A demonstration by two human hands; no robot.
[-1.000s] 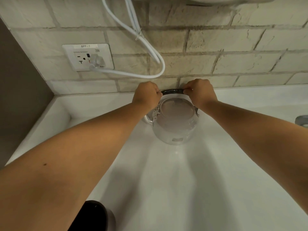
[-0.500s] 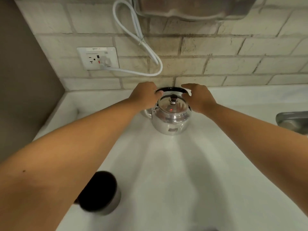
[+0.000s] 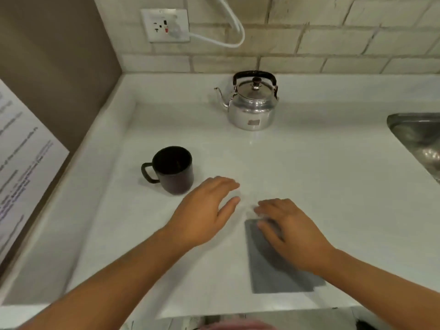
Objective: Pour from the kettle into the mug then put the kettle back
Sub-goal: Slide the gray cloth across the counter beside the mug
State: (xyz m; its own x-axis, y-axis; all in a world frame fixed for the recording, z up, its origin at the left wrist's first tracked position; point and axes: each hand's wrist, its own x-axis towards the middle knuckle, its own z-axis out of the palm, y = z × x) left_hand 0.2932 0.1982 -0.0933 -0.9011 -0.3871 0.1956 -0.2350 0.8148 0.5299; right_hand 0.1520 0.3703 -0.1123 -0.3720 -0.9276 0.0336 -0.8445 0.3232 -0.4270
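bare counter [image 3: 297,163] between kettle [image 3: 252,108], mug [image 3: 173,172]

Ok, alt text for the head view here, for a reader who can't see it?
Both hands, left and right, hover open and empty over a white counter, the right above a grey mat. A steel kettle stands by the brick wall, a black mug nearer left.

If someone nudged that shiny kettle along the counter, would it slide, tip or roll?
The kettle would probably slide rather than roll: it stands upright on a broad flat base on the smooth white counter. Its squat body suggests it resists tipping. Its thin-looking polished metal suggests it is light, though how much water it holds cannot be seen.
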